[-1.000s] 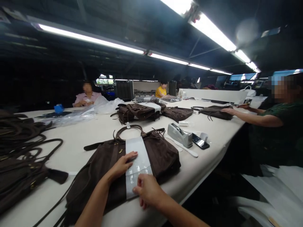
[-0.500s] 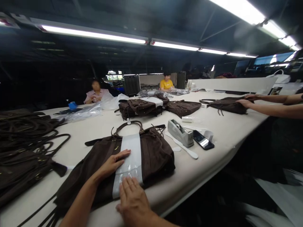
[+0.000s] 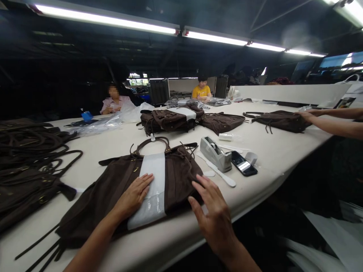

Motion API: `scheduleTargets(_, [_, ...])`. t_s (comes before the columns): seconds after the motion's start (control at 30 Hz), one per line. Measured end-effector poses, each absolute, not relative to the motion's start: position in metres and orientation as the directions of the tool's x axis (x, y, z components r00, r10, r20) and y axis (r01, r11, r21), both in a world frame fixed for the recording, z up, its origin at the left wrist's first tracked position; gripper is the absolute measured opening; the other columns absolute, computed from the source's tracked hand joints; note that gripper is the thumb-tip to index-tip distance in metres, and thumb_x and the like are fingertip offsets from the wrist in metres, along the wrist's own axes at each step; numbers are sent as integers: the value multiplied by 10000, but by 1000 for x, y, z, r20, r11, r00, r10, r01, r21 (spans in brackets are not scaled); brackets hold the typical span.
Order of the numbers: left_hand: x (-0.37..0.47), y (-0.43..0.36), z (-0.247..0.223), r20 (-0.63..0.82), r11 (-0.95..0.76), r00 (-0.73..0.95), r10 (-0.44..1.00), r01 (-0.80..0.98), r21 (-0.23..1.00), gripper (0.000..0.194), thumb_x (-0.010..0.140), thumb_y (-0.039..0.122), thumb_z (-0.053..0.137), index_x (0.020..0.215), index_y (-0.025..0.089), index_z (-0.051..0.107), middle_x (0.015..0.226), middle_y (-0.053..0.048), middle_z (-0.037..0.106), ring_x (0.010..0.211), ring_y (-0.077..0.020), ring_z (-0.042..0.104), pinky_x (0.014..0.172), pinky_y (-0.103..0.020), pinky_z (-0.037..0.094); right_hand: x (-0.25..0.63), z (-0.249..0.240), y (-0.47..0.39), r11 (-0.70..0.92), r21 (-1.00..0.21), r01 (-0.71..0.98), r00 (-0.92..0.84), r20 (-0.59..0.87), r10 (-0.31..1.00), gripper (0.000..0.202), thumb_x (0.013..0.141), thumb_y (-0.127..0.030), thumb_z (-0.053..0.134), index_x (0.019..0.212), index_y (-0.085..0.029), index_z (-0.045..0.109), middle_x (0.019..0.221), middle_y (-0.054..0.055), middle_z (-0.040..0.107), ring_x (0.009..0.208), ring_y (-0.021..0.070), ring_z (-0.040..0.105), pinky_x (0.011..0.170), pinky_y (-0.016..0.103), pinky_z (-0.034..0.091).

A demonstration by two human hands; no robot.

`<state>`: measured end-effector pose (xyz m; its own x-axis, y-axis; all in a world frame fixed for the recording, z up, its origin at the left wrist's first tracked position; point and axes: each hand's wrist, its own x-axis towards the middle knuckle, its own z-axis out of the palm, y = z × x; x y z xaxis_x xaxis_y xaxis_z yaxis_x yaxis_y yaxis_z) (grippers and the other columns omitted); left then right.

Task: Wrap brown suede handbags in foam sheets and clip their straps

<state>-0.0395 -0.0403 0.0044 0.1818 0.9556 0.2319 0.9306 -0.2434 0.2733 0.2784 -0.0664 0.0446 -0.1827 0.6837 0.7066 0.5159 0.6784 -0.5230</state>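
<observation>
The left hand [image 3: 134,196] is lying flat, fingers together and stretched out, on a brown suede handbag [image 3: 127,189] that is resting on its side on the white worktable [image 3: 272,151] right in front of the person. The fingertips are pressing on the edge of a white paper band [image 3: 151,181] that is wrapping around the bag's middle; the band's near end looks glossy, probably taped or covered with clear film, though the view is too soft to be sure.

The right hand [image 3: 212,211] is holding nothing. Half a second ago it was pressing flat on the band's near end; now it is hovering open, fingers spread apart, at the bag's right corner, near the table's edge. Going by that shift, the smoothing of the band seems finished and the hand is moving on to the bag itself.

Just beyond the bag's right side, a grey tape dispenser [image 3: 216,153] is standing with a smartphone [image 3: 244,164] beside it and a white flat tool [image 3: 218,172] in front. Further back, more brown bags [image 3: 170,121] are lying, one of them also banded. A heap of bags and straps [image 3: 31,158] is filling the table's left end. On the right, a co-worker's arm [image 3: 331,122] is reaching to another bag [image 3: 279,121].
</observation>
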Motion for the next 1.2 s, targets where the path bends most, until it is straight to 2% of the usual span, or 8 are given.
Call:
scheduleTargets(0.13, [-41, -44, -1, 283, -247, 184, 941, 947, 207, 471, 965, 381, 331, 1379, 217, 484, 1451, -50, 469, 1366, -203, 389, 1171, -448, 259, 251, 73, -20, 459, -484, 745, -185, 511, 839, 529, 900, -417, 560, 1316, -91, 537, 1325, 205, 530, 1243, 336, 469, 1034, 486, 400])
scheduleTargets(0.3, [-40, -48, -3, 337, -243, 170, 926, 952, 186, 458, 976, 383, 314, 1358, 223, 509, 1427, -30, 500, 1342, -180, 425, 1165, -400, 298, 232, 88, 6, 234, -316, 919, -179, 193, 965, 486, 939, -485, 452, 907, -85, 725, 972, 214, 666, 1008, 323, 606, 852, 408, 463])
scheduleTargets(0.47, [-38, -47, -1, 336, -238, 154, 929, 945, 225, 464, 970, 379, 316, 1347, 201, 520, 1420, -43, 508, 1337, -189, 433, 1167, -403, 294, 218, 84, 17, 168, -375, 912, -135, 113, 984, 270, 861, -328, 590, 859, -97, 730, 865, 189, 700, 888, 270, 654, 777, 336, 447])
scheduleTargets(0.53, [-38, -46, -1, 339, -238, 147, 929, 940, 244, 472, 964, 387, 322, 1342, 192, 525, 1420, -54, 507, 1336, -200, 434, 1165, -411, 296, 221, 73, 22, 150, -560, 815, -87, 137, 987, 230, 837, -303, 598, 779, -118, 721, 799, 146, 703, 843, 252, 653, 765, 324, 441])
scheduleTargets(0.63, [-40, -45, -1, 330, -235, 136, 934, 930, 283, 474, 947, 399, 344, 1329, 197, 539, 1416, -52, 511, 1336, -209, 435, 1162, -423, 295, 235, 49, 29, -5, -950, 311, -5, -7, 1000, 233, 791, -335, 615, 661, -146, 658, 641, 47, 657, 717, 198, 630, 701, 290, 451])
scheduleTargets(0.77, [-47, -43, -1, 312, -219, 102, 945, 904, 368, 466, 908, 407, 389, 1275, 195, 583, 1388, -55, 539, 1328, -216, 446, 1170, -460, 257, 252, 21, 30, -207, -977, -56, -56, -204, 977, 121, 699, -244, 646, 678, -136, 595, 577, 9, 610, 598, 154, 589, 630, 276, 470])
scheduleTargets(0.97, [-15, -30, 31, 401, -171, -34, 916, 869, 465, 372, 830, 379, 445, 1081, 209, 661, 1228, -64, 662, 1215, -236, 558, 1126, -447, 325, 255, 10, 33, -142, -989, 46, -37, -144, 989, 559, 583, -38, 657, 1125, -132, 560, 637, -56, 583, 618, 135, 568, 651, 241, 442])
scheduleTargets(1.2, [102, 28, 63, 1, 121, -132, 991, 914, 387, 525, 818, 632, 454, 961, 149, 603, 927, -130, 724, 873, -280, 684, 709, -316, 484, 245, 21, 13, 114, -870, 480, -53, 101, 993, 567, 789, -134, 567, 1348, -137, 474, 968, 98, 697, 968, 251, 645, 886, 331, 433])
